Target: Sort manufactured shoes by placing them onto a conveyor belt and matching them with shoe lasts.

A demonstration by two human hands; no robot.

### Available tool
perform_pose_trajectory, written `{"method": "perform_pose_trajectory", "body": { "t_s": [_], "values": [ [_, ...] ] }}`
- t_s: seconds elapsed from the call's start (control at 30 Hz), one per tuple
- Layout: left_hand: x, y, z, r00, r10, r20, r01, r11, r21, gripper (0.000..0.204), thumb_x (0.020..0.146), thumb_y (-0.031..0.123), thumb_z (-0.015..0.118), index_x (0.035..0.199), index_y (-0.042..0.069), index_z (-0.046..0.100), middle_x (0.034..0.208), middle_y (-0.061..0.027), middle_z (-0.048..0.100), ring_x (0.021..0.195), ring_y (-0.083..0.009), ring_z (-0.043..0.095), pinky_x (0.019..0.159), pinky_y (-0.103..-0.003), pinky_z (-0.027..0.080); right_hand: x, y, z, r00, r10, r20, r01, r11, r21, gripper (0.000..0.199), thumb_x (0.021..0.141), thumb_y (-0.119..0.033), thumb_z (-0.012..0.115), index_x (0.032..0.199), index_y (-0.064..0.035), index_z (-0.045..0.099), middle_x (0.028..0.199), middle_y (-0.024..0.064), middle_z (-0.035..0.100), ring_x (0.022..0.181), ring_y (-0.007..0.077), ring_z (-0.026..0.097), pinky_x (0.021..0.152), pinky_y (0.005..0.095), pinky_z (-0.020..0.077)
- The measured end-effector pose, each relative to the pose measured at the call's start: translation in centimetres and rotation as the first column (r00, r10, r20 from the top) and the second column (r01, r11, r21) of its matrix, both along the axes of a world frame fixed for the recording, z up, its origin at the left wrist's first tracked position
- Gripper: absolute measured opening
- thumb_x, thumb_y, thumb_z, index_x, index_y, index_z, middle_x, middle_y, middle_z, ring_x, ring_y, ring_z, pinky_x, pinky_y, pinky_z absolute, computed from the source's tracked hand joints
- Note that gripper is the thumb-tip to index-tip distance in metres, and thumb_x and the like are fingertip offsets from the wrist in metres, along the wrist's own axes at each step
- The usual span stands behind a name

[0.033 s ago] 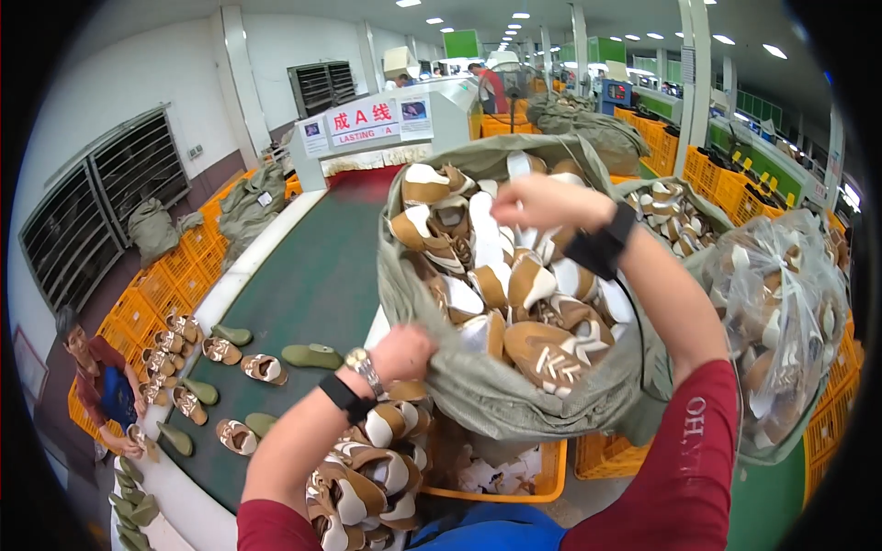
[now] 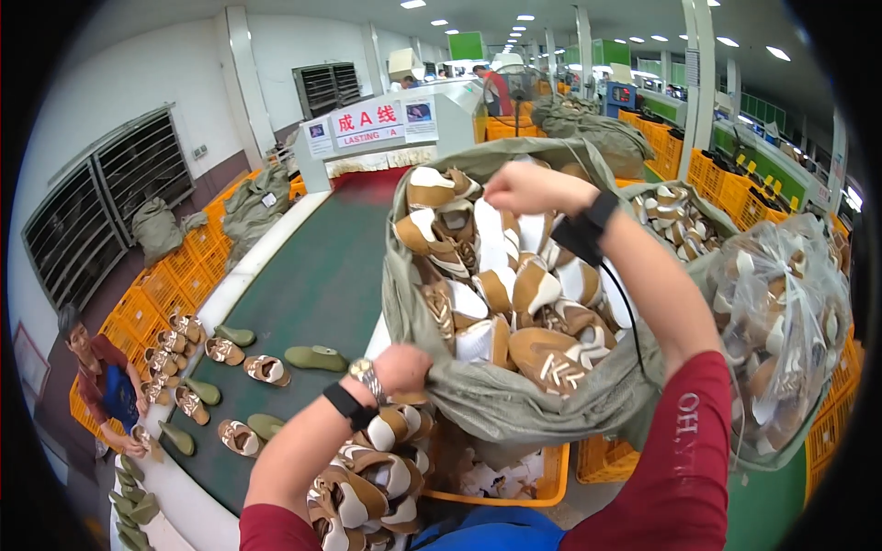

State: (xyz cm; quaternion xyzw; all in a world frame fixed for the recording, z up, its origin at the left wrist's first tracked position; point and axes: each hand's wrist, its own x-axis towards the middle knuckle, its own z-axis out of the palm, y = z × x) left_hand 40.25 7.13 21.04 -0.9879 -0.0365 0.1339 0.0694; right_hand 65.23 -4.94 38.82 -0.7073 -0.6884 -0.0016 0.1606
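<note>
The person holds a big grey-green sack (image 2: pixel 514 404) full of brown and white shoe uppers (image 2: pixel 501 294) and tips it up, above an orange crate (image 2: pixel 551 477). The left hand (image 2: pixel 404 367) is clamped on the near lower edge of the sack, with a watch on its wrist. The right hand (image 2: pixel 524 188) is closed on the far rim of the mouth and lifts it, so the mouth stands wide and faces the person. Some uppers already lie in a pile (image 2: pixel 367 477) just under the left hand.

The step in hand seems to be the emptying of the sack. I judge that the next move needs both grips kept firm and more tilt toward the pile, because the load looks heavy and could spill sideways onto the green belt (image 2: pixel 312 285), where other uppers and green lasts lie. A clear bag (image 2: pixel 781 312) of uppers stands at the right.
</note>
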Motion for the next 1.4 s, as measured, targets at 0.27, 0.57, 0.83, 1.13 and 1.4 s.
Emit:
{"method": "perform_pose_trajectory", "body": {
  "t_s": [0.27,0.57,0.83,1.13,1.4],
  "values": [
    [-3.7,2.3,-2.0,0.956,0.025,0.293,0.115,0.884,-0.452,0.037,0.066,0.005,0.055,0.102,-0.003,0.057,0.099,-0.0184,0.058,0.098,-0.0328,0.054,0.088,-0.037,0.044,4.2,18.1,-8.4,0.931,-0.354,-0.090,0.364,0.888,0.282,0.050,0.077,-0.029,0.057,0.116,-0.0002,0.046,0.112,0.0235,0.056,0.104,0.0371,0.053,0.089,0.0403,0.0424],
    [-4.4,2.0,4.3,0.385,0.374,0.844,0.021,0.910,-0.413,0.058,0.072,0.006,0.065,0.126,0.009,0.043,0.127,-0.0185,0.042,0.118,-0.0352,0.041,0.091,-0.039,0.042,-10.0,6.0,-10.3,0.982,0.040,0.182,-0.137,0.817,0.560,0.024,0.079,-0.021,0.059,0.095,-0.0089,0.047,0.077,0.0116,0.054,0.064,0.0308,0.061,0.054,0.0400,0.0496],
    [-6.2,-0.4,7.1,0.449,-0.041,0.892,-0.019,0.998,0.055,0.040,0.060,0.013,0.077,0.091,0.003,0.055,0.118,-0.0172,0.046,0.113,-0.0369,0.042,0.092,-0.043,0.038,-14.5,2.0,-10.6,0.928,0.346,0.141,-0.366,0.763,0.533,0.026,0.073,-0.013,0.063,0.096,-0.0100,0.051,0.087,0.0093,0.053,0.067,0.0281,0.062,0.055,0.0368,0.0510],
    [-15.6,2.7,8.9,0.192,0.777,0.599,0.014,0.608,-0.793,0.036,0.074,0.010,0.070,0.103,-0.002,0.052,0.089,-0.0048,0.060,0.077,-0.0101,0.056,0.068,-0.026,0.047,2.1,13.9,-14.5,0.758,0.029,-0.651,0.126,0.974,0.190,0.039,0.082,-0.033,0.058,0.090,0.0053,0.063,0.077,0.0124,0.064,0.070,0.0175,0.060,0.065,0.0295,0.0469],
    [-17.2,2.9,7.5,0.162,0.912,0.377,0.228,0.337,-0.913,0.029,0.076,0.009,0.058,0.102,0.002,0.048,0.095,-0.0030,0.055,0.086,-0.0097,0.051,0.076,-0.023,0.039,-7.4,10.2,-12.8,0.886,-0.176,-0.430,0.319,0.902,0.290,0.045,0.074,-0.048,0.062,0.085,-0.0046,0.068,0.078,0.0160,0.065,0.075,0.0303,0.063,0.068,0.0365,0.0495]
  ]
}}
